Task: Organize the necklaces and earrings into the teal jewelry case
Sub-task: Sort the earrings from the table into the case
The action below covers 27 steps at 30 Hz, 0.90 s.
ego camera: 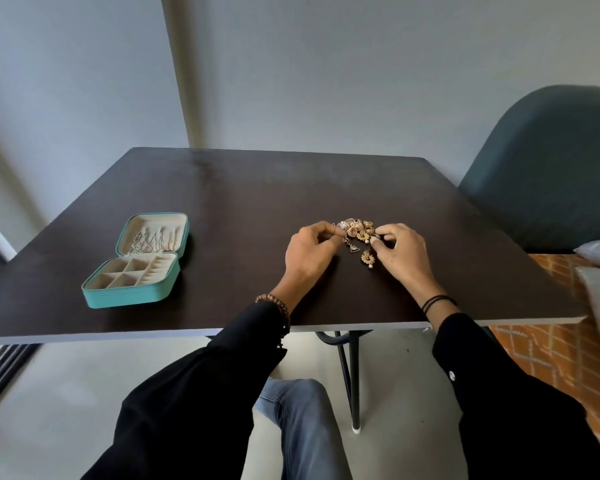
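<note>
A teal jewelry case (125,298) lies open at the table's left, its cream lid holding hung necklaces (145,241) and its base split into bare compartments. A small heap of gold earrings (355,229) sits mid-table. My left hand (309,256) pinches at the heap's left edge. My right hand (400,251) pinches a piece at its right edge. One gold flower earring (368,258) and a dark triangular pendant (354,249) lie loose between my hands.
The dark wooden table (257,202) has its near edge just under my wrists. A teal chair (551,168) stands at the right, an orange patterned cloth (551,341) below it. Grey walls rise behind.
</note>
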Tool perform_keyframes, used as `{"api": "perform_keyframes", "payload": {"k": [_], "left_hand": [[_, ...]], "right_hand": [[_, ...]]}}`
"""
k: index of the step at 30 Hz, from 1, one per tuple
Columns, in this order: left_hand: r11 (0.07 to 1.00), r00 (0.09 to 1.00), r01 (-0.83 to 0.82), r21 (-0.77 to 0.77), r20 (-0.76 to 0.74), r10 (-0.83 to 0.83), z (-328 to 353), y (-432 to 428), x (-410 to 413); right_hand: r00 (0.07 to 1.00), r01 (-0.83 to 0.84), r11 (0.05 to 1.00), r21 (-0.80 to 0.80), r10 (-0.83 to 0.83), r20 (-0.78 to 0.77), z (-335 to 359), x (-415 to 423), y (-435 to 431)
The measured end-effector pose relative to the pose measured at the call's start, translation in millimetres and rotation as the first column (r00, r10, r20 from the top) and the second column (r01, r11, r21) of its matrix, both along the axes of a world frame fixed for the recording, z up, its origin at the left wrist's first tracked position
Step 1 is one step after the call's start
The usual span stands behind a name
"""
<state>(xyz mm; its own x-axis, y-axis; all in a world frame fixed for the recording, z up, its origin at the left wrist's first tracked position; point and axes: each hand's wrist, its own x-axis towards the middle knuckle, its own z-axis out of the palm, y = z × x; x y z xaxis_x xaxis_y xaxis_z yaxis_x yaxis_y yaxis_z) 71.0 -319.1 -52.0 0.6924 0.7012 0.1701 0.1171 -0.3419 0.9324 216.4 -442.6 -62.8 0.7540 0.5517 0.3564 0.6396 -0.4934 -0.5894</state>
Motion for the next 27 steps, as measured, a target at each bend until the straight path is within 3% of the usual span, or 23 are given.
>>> {"api": "perform_keyframes", "payload": {"k": [11, 18, 22, 27], "left_hand": [[1.000, 0.999, 0.024, -0.003, 0.031, -0.024, -5, 1, -5], [0.996, 0.997, 0.069, -0.048, 0.043, -0.067, 3, 0, -11], [0.991, 0.991, 0.108, -0.084, 0.083, -0.101, 12, 0, -14], [0.982, 0.986, 0.148, 0.120, 0.062, -0.157, 27, -8, -18]], "right_hand": [[0.994, -0.041, 0.998, 0.043, 0.037, 0.105, -6, -5, -4], [0.999, -0.018, 0.999, 0.033, 0.020, -0.040, 5, -10, -5], [0.999, -0.029, 0.998, 0.056, 0.030, -0.020, 20, -19, -8], [0.992, -0.127, 0.989, 0.074, 0.126, 0.013, 38, -45, -8]]}}
